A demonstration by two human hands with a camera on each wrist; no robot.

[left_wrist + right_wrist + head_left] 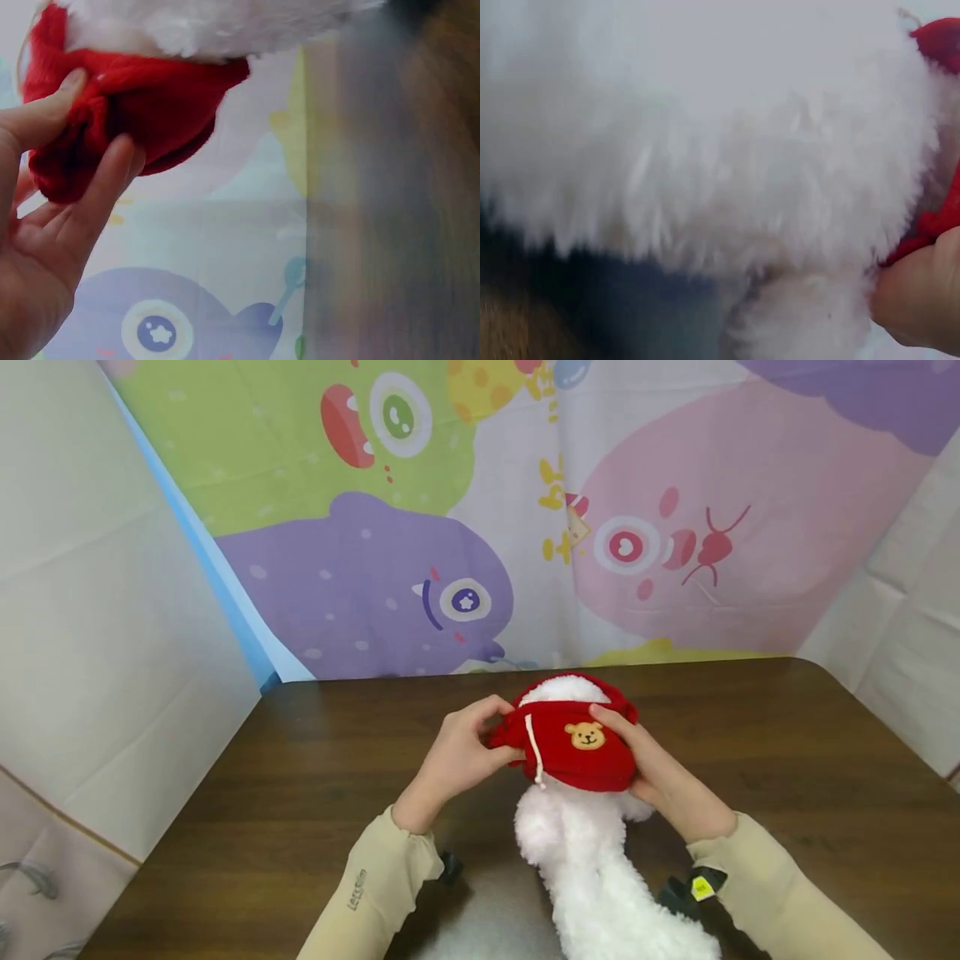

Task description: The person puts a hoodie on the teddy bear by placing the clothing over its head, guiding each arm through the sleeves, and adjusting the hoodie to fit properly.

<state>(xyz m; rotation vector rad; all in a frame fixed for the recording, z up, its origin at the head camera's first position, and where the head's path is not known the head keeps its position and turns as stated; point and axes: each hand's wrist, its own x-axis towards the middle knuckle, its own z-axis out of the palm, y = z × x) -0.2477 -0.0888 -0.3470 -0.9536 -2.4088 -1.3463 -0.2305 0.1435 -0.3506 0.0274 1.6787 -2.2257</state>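
A white fluffy plush toy (592, 860) stretches from the middle of the table toward me. Around its far end sits a small red garment (558, 747) with a bear-face patch (585, 735) and a white drawstring (534, 747). My left hand (461, 756) pinches a bunched red part at the garment's left side, between thumb and fingers, as the left wrist view also shows. On the right side my right hand (660, 768) grips the garment's edge, thumb on top; its other fingers are mostly hidden. White fur (742, 150) fills most of the right wrist view.
The dark wooden table (337, 752) extends on both sides of the toy. Behind it hangs a cloth backdrop (540, 610) with cartoon monsters. Pale panels (97, 568) stand at the left and right. Each wrist carries a black strap-on device (450, 867).
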